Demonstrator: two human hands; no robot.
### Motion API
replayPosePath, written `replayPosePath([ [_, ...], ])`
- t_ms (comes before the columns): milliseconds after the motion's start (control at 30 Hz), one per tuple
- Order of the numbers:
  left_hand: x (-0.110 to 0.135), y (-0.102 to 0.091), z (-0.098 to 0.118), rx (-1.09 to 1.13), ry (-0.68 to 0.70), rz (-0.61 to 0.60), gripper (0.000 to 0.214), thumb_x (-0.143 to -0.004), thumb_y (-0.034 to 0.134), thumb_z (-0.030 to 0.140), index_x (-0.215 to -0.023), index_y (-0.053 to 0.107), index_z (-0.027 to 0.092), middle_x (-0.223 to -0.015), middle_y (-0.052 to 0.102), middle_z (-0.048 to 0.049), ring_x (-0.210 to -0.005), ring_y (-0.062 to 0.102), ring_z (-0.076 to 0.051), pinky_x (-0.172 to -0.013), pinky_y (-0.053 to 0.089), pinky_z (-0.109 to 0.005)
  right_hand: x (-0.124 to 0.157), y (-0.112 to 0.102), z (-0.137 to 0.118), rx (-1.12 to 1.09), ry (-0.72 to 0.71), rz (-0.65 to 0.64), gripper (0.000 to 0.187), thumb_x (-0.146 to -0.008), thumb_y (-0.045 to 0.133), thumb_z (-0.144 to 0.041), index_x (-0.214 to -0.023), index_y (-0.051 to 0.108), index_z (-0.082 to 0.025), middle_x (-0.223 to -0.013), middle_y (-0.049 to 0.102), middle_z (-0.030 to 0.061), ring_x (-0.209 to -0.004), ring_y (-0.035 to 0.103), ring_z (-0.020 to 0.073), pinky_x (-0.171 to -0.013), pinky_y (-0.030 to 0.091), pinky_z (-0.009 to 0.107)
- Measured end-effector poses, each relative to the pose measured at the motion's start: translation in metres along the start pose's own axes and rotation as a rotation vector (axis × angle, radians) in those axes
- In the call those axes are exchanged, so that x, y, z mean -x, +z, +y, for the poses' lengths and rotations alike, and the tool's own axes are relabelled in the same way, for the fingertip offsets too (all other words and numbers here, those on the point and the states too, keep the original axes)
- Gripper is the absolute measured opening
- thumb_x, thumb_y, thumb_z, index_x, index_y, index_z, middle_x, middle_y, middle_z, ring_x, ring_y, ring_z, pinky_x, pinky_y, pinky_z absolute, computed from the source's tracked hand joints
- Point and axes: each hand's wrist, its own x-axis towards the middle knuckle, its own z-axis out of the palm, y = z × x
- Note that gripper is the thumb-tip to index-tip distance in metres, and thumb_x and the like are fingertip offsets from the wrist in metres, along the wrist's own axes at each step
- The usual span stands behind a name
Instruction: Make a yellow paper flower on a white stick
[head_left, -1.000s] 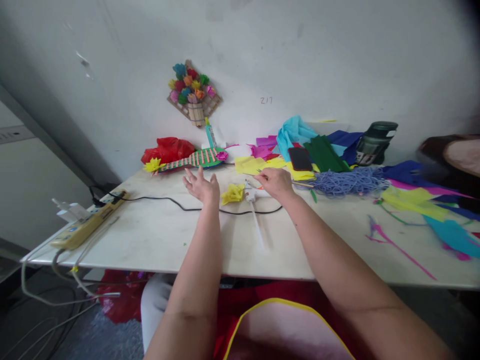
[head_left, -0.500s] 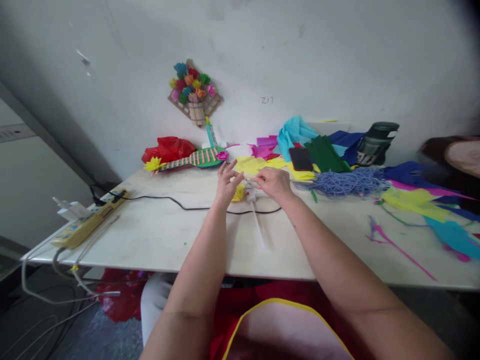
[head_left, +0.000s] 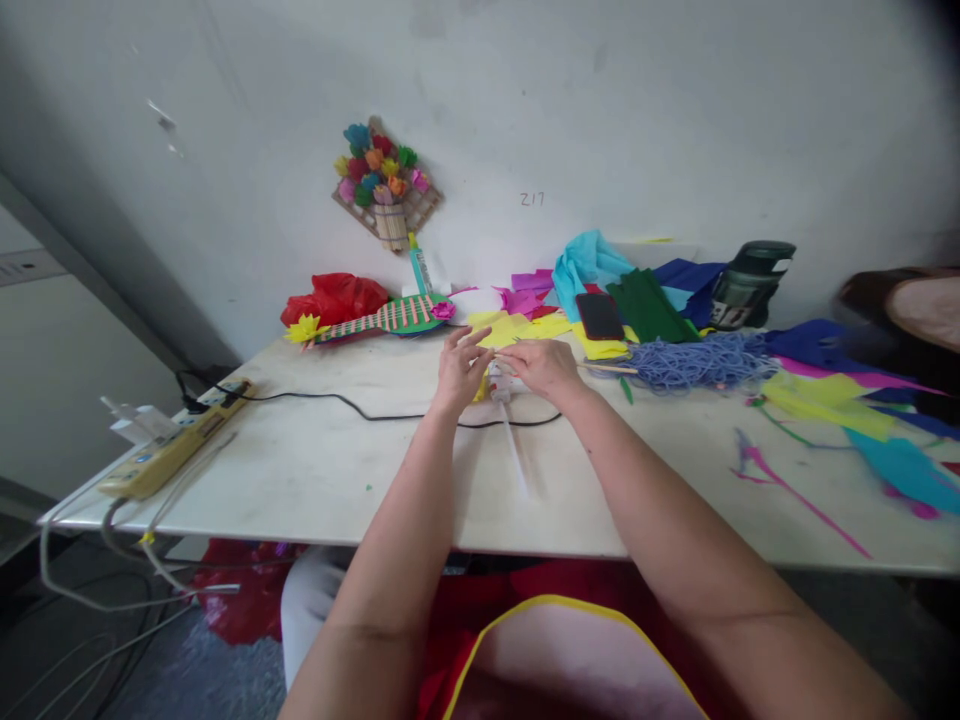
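Observation:
My left hand (head_left: 460,374) pinches the tip of a thin wooden stick (head_left: 611,369) between thumb and forefinger, its other fingers raised. My right hand (head_left: 544,366) is closed around the same stick right beside it, and the stick's far end pokes out to the right. Just below the hands lies a white glue gun (head_left: 501,388), partly covered by them, with a clear glue stick (head_left: 514,450) pointing toward me. A bit of yellow paper (head_left: 482,390) peeks out under my left hand. Whatever is between the fingertips is too small to make out.
A green stringed instrument craft (head_left: 405,316) and red plastic bag (head_left: 341,299) lie at the back left. Behind and right are a phone (head_left: 600,316), coloured paper (head_left: 652,308), blue cord (head_left: 694,362) and a dark bottle (head_left: 750,285). A power strip (head_left: 176,443) feeds a black cable (head_left: 352,403).
My left hand has turned a little and come nearer the right one. The stick's far end has shifted slightly to the right.

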Motion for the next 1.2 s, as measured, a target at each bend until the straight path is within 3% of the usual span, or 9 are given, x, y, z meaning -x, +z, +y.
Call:
replayPosePath([
  [200,0.000,0.002,0.002,-0.118,0.104,-0.033,0.021,-0.083,0.050,0.024,-0.069,0.064,0.022,-0.114,0.066,-0.0054,-0.115,0.048,-0.023,-0.100,0.035,-0.044,0.000,-0.004,-0.002,0.060,0.055,-0.024,0.031,-0.088,0.045,-0.040,-0.092,0.072,-0.027,-0.087,0.072,0.0024,-0.076,0.062,0.0168,-0.061,0.033,0.027],
  [567,0.004,0.005,0.007,-0.261,0.146,-0.038,0.017,-0.082,0.048,0.018,-0.076,0.063,0.022,-0.107,0.068,-0.0045,-0.111,0.051,-0.023,-0.099,0.032,-0.044,0.000,-0.005,-0.003,0.101,0.102,-0.054,0.029,-0.087,0.045,-0.036,-0.087,0.072,-0.026,-0.086,0.072,0.0026,-0.076,0.061,0.0176,-0.058,0.031,0.028],
  [833,0.008,0.011,0.007,-0.330,0.120,0.044,0.020,-0.077,0.047,0.011,-0.076,0.063,0.024,-0.096,0.069,-0.0037,-0.106,0.053,-0.023,-0.106,0.022,-0.045,0.001,-0.006,-0.016,0.174,0.103,-0.043,0.034,-0.090,0.039,-0.032,-0.086,0.071,-0.021,-0.085,0.071,0.0068,-0.076,0.062,0.0181,-0.058,0.030,0.028],
  [1000,0.007,0.009,0.006,-0.298,0.016,0.142,0.021,-0.078,0.046,0.014,-0.076,0.065,0.024,-0.087,0.069,-0.0053,-0.101,0.053,-0.024,-0.104,0.023,-0.043,0.004,-0.004,-0.028,0.158,0.045,-0.023,0.036,-0.091,0.036,-0.030,-0.084,0.070,-0.021,-0.083,0.071,0.0071,-0.074,0.062,0.0180,-0.056,0.027,0.028],
  [1200,0.003,0.007,-0.002,-0.073,-0.186,0.269,0.024,-0.083,0.050,0.031,-0.082,0.071,0.021,-0.086,0.065,-0.0073,-0.093,0.055,-0.021,-0.091,0.039,-0.036,0.005,0.000,-0.029,0.077,0.078,0.015,0.034,-0.090,0.039,-0.034,-0.087,0.071,-0.022,-0.084,0.071,0.0057,-0.076,0.061,0.0166,-0.058,0.029,0.027],
])
